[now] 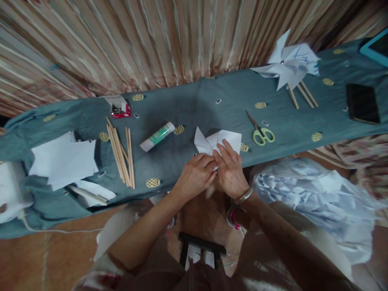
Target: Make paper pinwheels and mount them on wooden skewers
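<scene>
A white paper pinwheel (228, 136) with folded, pointed blades lies at the near edge of the cloth-covered table. On its near left side, my left hand (197, 171) has its fingers closed on the paper edge. My right hand (229, 167), wearing a bracelet, rests on the pinwheel from the right; its fingers are extended and press the paper down. Both sets of fingertips meet close together and cover the pinwheel's near part. To the right lie green-handled scissors (260, 131), and to the left a glue stick (157, 136).
Wooden sticks (119, 155), a red box (120, 110) of small metal pieces and stacked white paper (68, 159) lie left. Pinwheels on sticks (285, 64) and a phone (363, 103) lie right. A plastic bag of paper pieces (315, 198) stands below the table's right side.
</scene>
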Demonstrator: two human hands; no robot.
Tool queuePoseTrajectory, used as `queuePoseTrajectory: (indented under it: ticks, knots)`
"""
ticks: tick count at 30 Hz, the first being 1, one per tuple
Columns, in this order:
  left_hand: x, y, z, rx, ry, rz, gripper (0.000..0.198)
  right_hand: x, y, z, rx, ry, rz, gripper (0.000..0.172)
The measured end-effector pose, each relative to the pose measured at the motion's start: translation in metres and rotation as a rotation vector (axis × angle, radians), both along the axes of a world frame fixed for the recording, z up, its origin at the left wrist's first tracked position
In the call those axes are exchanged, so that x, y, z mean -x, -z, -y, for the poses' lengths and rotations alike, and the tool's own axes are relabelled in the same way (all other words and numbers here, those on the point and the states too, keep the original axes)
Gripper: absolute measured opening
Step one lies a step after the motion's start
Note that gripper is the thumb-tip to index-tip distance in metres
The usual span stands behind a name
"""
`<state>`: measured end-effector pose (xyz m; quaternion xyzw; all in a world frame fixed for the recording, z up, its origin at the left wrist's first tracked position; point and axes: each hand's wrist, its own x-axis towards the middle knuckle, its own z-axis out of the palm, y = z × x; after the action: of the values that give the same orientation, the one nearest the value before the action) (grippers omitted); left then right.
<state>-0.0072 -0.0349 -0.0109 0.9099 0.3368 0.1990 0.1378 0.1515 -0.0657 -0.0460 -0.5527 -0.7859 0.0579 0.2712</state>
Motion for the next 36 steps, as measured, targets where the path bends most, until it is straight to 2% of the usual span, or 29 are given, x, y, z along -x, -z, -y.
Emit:
queuePoseTrajectory:
  ticks: [8, 12, 17, 21, 27, 31, 36]
  knots:
    - [0.0, -0.001, 0.0, 0.021, -0.012, -0.027, 0.014, 0.002, 0.003, 0.002, -0.015, -0.015, 0.052, 0.059]
    - [-0.002, 0.0, 0.0, 0.008, -0.028, -0.019, 0.015, -0.002, -0.007, 0.004, -0.006, -0.009, 0.091, 0.062]
    - [-0.002, -0.001, 0.001, -0.032, -0.028, 0.004, 0.016, -0.022, -0.02, -0.004, 0.023, 0.049, 0.073, 0.074]
    - [0.008, -0.001, -0.007, -0.064, -0.036, 0.016, 0.02, -0.04, -0.021, -0.013, 0.099, 0.084, 0.067, 0.076]
    - [0.032, 0.0, -0.028, -0.132, -0.137, -0.001, 0.022, -0.052, -0.024, -0.018, 0.21, 0.071, 0.014, 0.083]
    - [0.039, 0.001, -0.031, -0.137, -0.159, -0.015, 0.025, -0.059, -0.026, -0.022, 0.231, 0.018, -0.071, 0.077]
    - [0.033, -0.004, -0.024, -0.123, -0.133, 0.017, 0.031, -0.06, -0.024, -0.033, 0.137, 0.034, -0.09, 0.056]
